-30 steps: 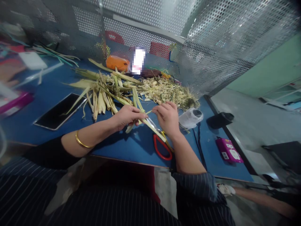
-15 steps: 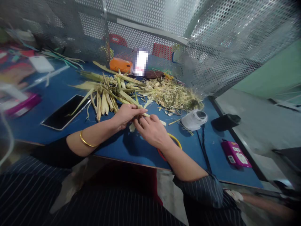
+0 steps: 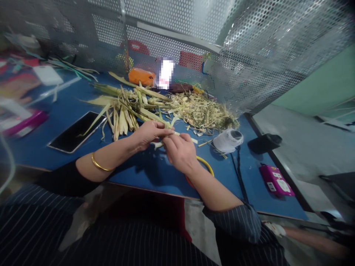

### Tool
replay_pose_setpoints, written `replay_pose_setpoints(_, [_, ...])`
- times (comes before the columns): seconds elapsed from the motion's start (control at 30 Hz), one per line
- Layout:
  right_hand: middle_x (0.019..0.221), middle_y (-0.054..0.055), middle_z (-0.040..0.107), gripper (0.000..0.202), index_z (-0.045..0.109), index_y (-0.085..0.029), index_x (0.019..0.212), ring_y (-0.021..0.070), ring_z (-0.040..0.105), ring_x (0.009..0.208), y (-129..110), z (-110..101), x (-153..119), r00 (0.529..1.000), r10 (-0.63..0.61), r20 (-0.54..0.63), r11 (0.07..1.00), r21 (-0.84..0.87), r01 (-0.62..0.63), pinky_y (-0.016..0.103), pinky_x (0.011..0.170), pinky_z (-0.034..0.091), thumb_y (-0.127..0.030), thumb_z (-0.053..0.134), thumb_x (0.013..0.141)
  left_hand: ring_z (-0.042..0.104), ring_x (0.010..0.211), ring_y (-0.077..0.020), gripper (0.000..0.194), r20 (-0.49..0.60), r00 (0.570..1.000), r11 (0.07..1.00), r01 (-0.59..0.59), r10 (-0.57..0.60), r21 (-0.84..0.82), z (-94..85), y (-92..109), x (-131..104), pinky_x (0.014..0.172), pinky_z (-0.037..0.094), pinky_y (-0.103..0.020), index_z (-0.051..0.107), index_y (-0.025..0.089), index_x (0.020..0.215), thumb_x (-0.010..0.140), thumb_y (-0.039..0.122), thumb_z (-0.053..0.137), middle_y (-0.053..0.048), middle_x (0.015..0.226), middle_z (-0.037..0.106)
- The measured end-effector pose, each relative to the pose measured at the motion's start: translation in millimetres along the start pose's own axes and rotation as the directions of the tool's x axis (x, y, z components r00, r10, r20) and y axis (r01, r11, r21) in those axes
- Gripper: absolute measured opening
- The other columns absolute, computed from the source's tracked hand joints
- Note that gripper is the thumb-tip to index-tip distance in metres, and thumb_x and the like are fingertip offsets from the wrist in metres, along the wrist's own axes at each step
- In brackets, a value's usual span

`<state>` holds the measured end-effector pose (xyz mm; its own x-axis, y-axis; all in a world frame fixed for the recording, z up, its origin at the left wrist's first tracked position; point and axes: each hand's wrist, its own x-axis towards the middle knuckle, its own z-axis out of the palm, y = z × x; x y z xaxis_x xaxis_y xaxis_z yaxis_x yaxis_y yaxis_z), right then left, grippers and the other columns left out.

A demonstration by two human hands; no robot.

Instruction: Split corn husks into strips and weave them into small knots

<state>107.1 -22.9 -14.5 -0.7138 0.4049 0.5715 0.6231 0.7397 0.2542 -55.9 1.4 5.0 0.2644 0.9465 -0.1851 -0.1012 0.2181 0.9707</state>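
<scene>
Both hands meet over the front half of a blue table (image 3: 105, 162). My left hand (image 3: 151, 136) is closed, its thumb and fingers pinching a pale green corn husk strip (image 3: 192, 140). Beside it, my right hand (image 3: 181, 152) is closed on the same strip, with the fingers bent over it and almost touching the left fingertips. One end of the strip sticks out past the right fingers; the part between the hands is mostly covered. Just behind the hands lies a bundle of long dry corn husks (image 3: 122, 120), and to its right a heap of shredded husk scraps (image 3: 205, 112).
A dark-screened tablet or phone (image 3: 77, 132) lies left. On the right are a white wrapped roll (image 3: 229, 141), a black cylinder (image 3: 264, 143) and a purple packet (image 3: 277, 180). A yellow ring (image 3: 206, 164) lies partly under my right wrist. A perforated metal screen (image 3: 177, 40) stands behind.
The right hand has turned slightly and shifted a little right and down along the strip. The strip's loose end reaches slightly higher and further right. The left hand has barely moved.
</scene>
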Motion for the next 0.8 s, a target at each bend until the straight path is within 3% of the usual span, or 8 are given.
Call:
replay_pose_setpoints(0.1, [0.091,0.008,0.067,0.019,0.056,-0.016,0.100,0.0183,0.058,0.083,2.9,-1.7,-1.9,0.991,0.115,-0.065,0.990,0.083,-0.110,0.035,0.083,0.036,-0.015,0.039,0.093,0.043,0.048,-0.0040,0.032,0.064,0.996,0.997,-0.070,0.070,0.009,-4.1,4.9,-0.2,0.038,0.027,-0.017,0.071,0.010,0.078,0.060,0.034,0.083,-0.001,0.068,0.063])
replay_pose_setpoints(0.3, [0.091,0.008,0.068,0.019,0.058,-0.017,0.094,0.0176,0.058,0.079,4.3,-2.7,-5.5,0.994,-0.001,-0.112,0.996,0.088,0.010,0.035,0.084,0.036,-0.012,0.041,0.089,0.044,0.046,-0.0050,0.032,0.029,0.995,0.995,-0.098,0.098,-0.020,-2.2,2.0,0.7,0.034,0.025,-0.017,0.074,0.009,0.083,0.064,0.033,0.081,-0.001,0.059,0.061])
replay_pose_setpoints(0.5, [0.088,0.008,0.066,0.017,0.058,-0.016,0.091,0.0181,0.057,0.080,2.4,-1.2,-6.6,0.988,-0.034,-0.153,0.994,0.094,0.049,0.035,0.084,0.038,-0.012,0.042,0.088,0.052,0.049,-0.0073,0.027,-0.059,0.992,0.992,-0.117,0.114,-0.051,4.9,0.8,-2.4,0.034,0.026,-0.016,0.072,0.009,0.074,0.063,0.031,0.082,-0.005,0.065,0.067])
replay_pose_setpoints(0.67, [0.079,0.004,0.062,0.021,0.058,-0.018,0.082,0.0164,0.053,0.077,0.6,-3.5,-3.7,0.981,-0.155,-0.116,0.980,0.108,0.167,0.032,0.087,0.038,-0.011,0.040,0.090,0.037,0.033,-0.0026,0.022,-0.147,0.987,0.993,-0.077,0.063,-0.090,13.1,0.8,-6.5,0.032,0.022,-0.017,0.067,0.009,0.068,0.069,0.028,0.078,0.001,0.048,0.058])
replay_pose_setpoints(0.8, [0.075,0.004,0.060,0.020,0.059,-0.017,0.081,0.0165,0.051,0.074,1.3,-4.2,-1.8,0.981,-0.150,-0.125,0.980,0.113,0.165,0.033,0.082,0.039,-0.012,0.041,0.089,0.032,0.030,-0.0005,0.021,-0.170,0.982,0.983,-0.106,0.081,-0.147,16.3,0.9,-8.2,0.031,0.019,-0.017,0.066,0.008,0.072,0.071,0.026,0.077,-0.002,0.056,0.065])
